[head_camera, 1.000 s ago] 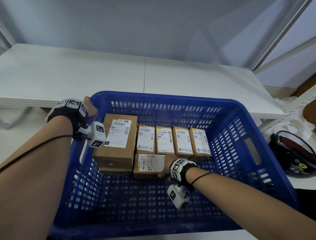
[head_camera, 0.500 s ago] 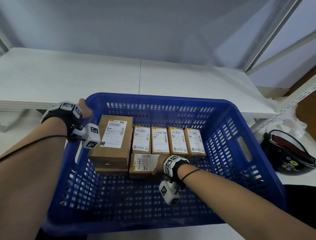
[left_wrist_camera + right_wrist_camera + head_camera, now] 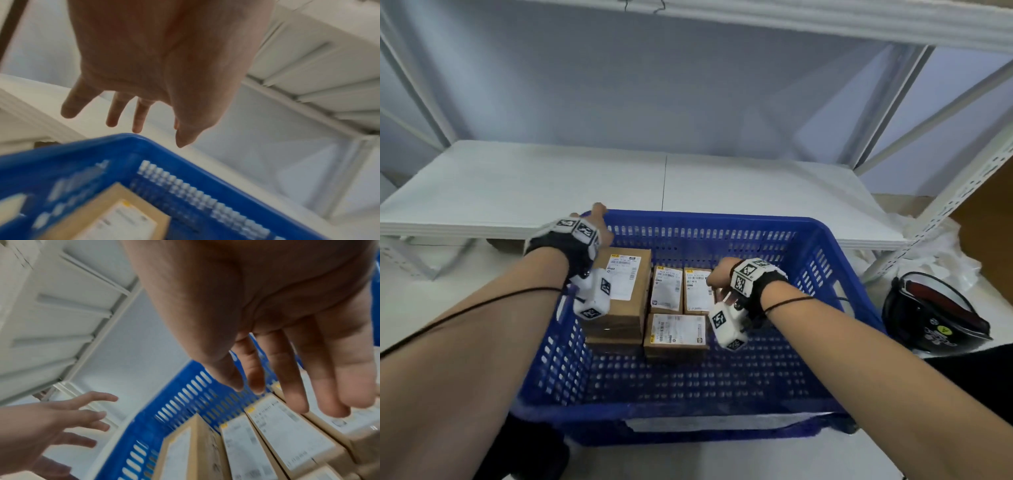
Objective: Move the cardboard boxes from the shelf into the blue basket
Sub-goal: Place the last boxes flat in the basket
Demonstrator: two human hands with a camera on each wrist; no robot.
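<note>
The blue basket [image 3: 722, 222] stands in front of the white shelf [image 3: 551, 185]. It holds a stack of large cardboard boxes [image 3: 625, 281] at the left, a row of small labelled boxes [image 3: 667, 289] and one more small box [image 3: 677, 330] in front. My left hand [image 3: 594, 222] hovers over the basket's far left corner. In the left wrist view its fingers [image 3: 139, 116] are straight above the rim [image 3: 102, 154] and hold nothing. My right hand [image 3: 717, 274] hangs over the row of small boxes [image 3: 287, 434], its fingers [image 3: 287, 394] loosely extended and holding nothing.
The shelf board behind the basket carries no boxes in view. White shelf uprights [image 3: 962, 178] rise at the right. A black helmet [image 3: 931, 315] and crumpled white plastic [image 3: 941, 246] lie to the right of the basket.
My right hand has come off the front small box and risen back over the row of small boxes. My left hand has lifted a little at the basket's corner. The head view has tilted upward.
</note>
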